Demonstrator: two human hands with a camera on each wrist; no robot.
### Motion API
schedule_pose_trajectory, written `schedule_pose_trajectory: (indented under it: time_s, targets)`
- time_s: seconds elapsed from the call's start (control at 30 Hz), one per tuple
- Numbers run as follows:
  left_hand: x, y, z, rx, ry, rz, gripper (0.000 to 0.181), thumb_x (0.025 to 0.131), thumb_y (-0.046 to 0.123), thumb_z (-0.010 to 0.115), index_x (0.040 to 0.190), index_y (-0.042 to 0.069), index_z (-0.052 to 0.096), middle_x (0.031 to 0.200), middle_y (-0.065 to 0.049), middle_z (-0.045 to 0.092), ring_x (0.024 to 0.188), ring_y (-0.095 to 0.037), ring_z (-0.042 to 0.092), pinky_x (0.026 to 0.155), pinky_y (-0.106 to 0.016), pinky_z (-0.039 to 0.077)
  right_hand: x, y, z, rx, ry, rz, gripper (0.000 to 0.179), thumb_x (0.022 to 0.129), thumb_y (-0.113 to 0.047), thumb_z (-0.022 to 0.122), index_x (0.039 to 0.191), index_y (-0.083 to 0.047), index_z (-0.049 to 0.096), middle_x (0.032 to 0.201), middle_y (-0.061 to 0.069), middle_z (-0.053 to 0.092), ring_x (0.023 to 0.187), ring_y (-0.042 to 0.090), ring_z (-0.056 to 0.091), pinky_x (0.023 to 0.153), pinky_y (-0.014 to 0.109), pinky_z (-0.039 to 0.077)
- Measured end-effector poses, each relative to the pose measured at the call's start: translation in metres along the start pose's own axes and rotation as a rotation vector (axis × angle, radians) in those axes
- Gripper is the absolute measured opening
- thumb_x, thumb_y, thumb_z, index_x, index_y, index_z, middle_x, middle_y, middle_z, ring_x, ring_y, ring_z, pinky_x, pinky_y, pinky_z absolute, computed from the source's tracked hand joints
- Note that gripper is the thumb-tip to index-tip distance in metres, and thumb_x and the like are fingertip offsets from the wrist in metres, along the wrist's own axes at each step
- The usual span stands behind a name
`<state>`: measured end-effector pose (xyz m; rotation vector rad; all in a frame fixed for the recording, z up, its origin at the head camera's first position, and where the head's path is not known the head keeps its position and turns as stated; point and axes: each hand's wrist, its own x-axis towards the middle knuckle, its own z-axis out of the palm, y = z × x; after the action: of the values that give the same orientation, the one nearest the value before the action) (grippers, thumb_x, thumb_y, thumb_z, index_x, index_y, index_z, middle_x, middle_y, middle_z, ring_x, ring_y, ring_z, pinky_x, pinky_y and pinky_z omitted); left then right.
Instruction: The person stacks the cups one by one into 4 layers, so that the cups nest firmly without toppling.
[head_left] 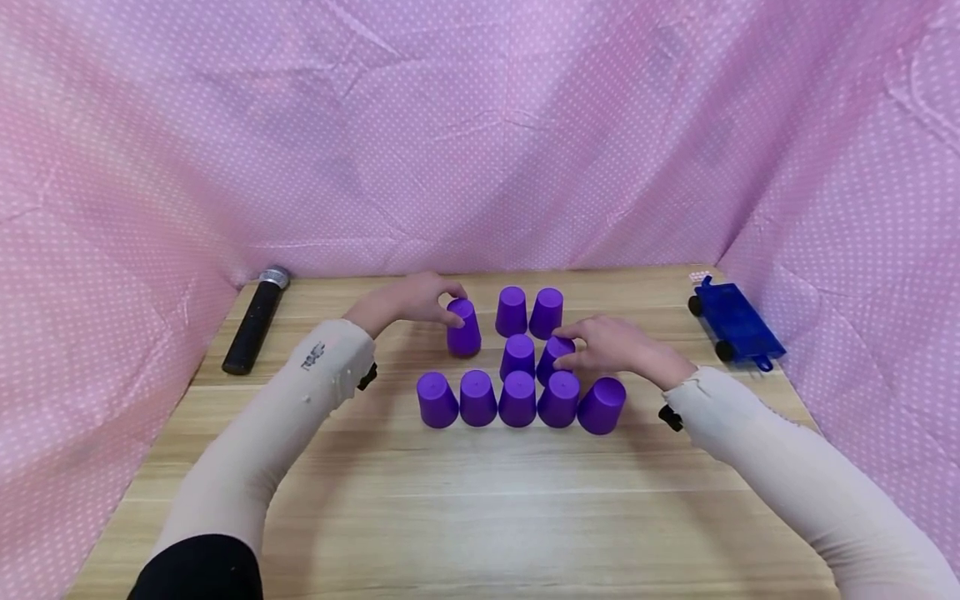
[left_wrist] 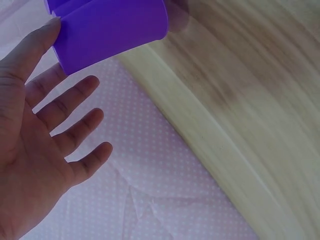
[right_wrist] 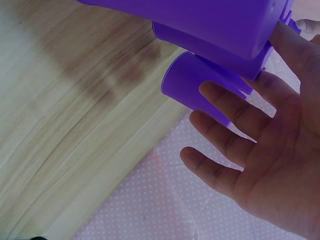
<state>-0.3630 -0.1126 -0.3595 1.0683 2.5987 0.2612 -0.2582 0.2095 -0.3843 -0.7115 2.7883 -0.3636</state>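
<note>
My left hand [head_left: 418, 298] pinches an upside-down purple cup [head_left: 464, 332] near its narrow top, thumb on one side and index finger on the other. The left wrist view shows this cup [left_wrist: 112, 35] at the thumb tip, with the other three fingers spread away from it. On the right, thumb and index finger of my right hand [head_left: 611, 344] pinch another upturned purple cup [head_left: 553, 358], at the right of the middle row. Its remaining fingers extend loosely in the right wrist view, over a farther cup [right_wrist: 187, 82]. Beside the held cup stands a matching cup [head_left: 517, 357].
Nearest me is a row of several upturned purple cups [head_left: 478, 400]. Two more cups [head_left: 512, 311] stand at the back. A black microphone [head_left: 257, 325] lies at the table's left, a blue wheeled cart [head_left: 738, 323] at its right. Pink dotted cloth [head_left: 480, 167] surrounds the wooden table [head_left: 420, 517].
</note>
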Motion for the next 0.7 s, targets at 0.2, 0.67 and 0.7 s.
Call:
schedule_pose_trajectory:
  time_s: [0.2,0.67,0.7]
  targets:
    - [0.01,-0.007,-0.004,0.018,0.011,-0.041,0.056,0.088,0.044,0.072,0.131,0.009,0.063,0.13,-0.01,0.067,0.128,-0.032,0.057,0.11,-0.045,0.042,0.0,-0.002,-0.002,-0.003,-0.012,0.005,0.062,0.091,-0.046,0.07,0.139,-0.009,0.059,0.134,0.019,0.064,0.126,0.039,0.06,0.104,0.055,0.046]
    - [0.026,-0.008,0.0,0.019,-0.007,-0.086,0.058,0.088,0.047,0.071,0.133,0.011,0.062,0.134,-0.008,0.065,0.13,-0.031,0.056,0.111,-0.046,0.041,0.0,-0.002,-0.003,0.01,-0.024,0.023,0.063,0.091,-0.046,0.07,0.14,-0.009,0.058,0.135,0.018,0.063,0.127,0.038,0.059,0.105,0.055,0.046]
    - [0.026,-0.009,0.0,0.016,-0.005,-0.087,0.057,0.088,0.046,0.071,0.132,0.011,0.063,0.134,-0.008,0.065,0.13,-0.031,0.056,0.111,-0.046,0.041,0.001,-0.003,-0.003,0.01,-0.021,0.018,0.063,0.091,-0.046,0.07,0.14,-0.009,0.059,0.135,0.018,0.063,0.127,0.038,0.059,0.105,0.055,0.046]
